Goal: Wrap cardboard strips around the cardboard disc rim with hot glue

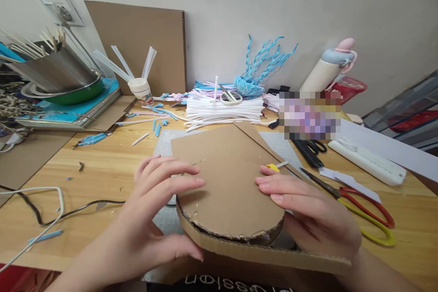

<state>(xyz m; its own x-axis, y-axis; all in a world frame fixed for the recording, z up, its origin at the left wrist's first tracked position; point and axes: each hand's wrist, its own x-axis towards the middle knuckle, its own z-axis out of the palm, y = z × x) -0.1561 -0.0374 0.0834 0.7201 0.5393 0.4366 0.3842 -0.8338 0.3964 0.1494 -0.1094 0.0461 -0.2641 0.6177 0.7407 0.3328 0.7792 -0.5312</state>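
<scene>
Rounded cardboard panel (232, 187) at the centre of the near half of the table (112, 157), curved edge at 6 o'clock, toward the person. Grey mat (164, 147) beneath it. A corrugated cardboard strip (239, 248) bends along that curve; dark gap between strip and panel at 6, free end running straight out toward 4.

Left hand (155, 207) at 9 o'clock: grip spread, fingers over the panel top, thumb by the strip's outer face at 7. Cannot tell how firmly the fingertips bear down. Right hand (315, 214) at 3: fingertips on the panel top, thumb hidden below, so cannot tell whether that grip pinches. Small yellow piece (273, 167) just beside its fingertips, unidentified.

Farther out, bearings from the panel. At 3, scissors (342, 193) with red and yellow handles, blades pointing toward 2; white power strip (369, 163) beyond. At 12, bundle of white fuzzy stems (222, 113), small scissors (231, 96) on top; blue form with curly tendrils (249, 86) just beside. At 11, paper cup (140, 87) holding translucent sticks. At 10, metal pot (63, 70) with wooden sticks.
</scene>
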